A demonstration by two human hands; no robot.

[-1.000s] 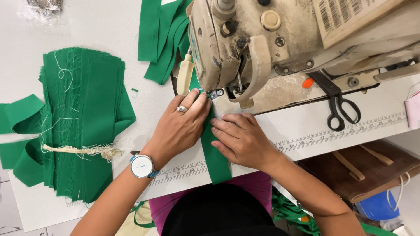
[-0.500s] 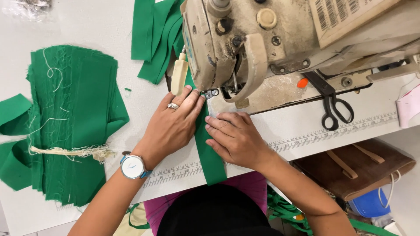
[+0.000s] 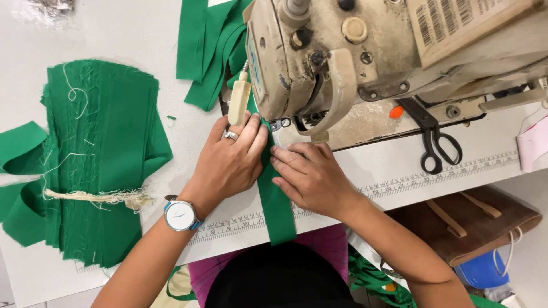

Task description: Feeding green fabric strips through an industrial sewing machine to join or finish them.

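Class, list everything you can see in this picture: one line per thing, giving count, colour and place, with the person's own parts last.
Sewing machine: one, worn cream, top right of the table.
Strip: one, green, running from the machine's foot to the table's near edge, under both hands.
Fabric stack: one, green, left, with loose threads on it.
Folded strips: several, green, top centre, left of the machine.
Scissors: one, black, right of the machine's base.
Table: one, white, ruler markings along its near edge.
Bag: one, brown, below the table, right.
Watch: one, white face, left wrist.
Ring: one, silver, left hand.
Left hand: flat on the strip.
Right hand: flat on the strip.
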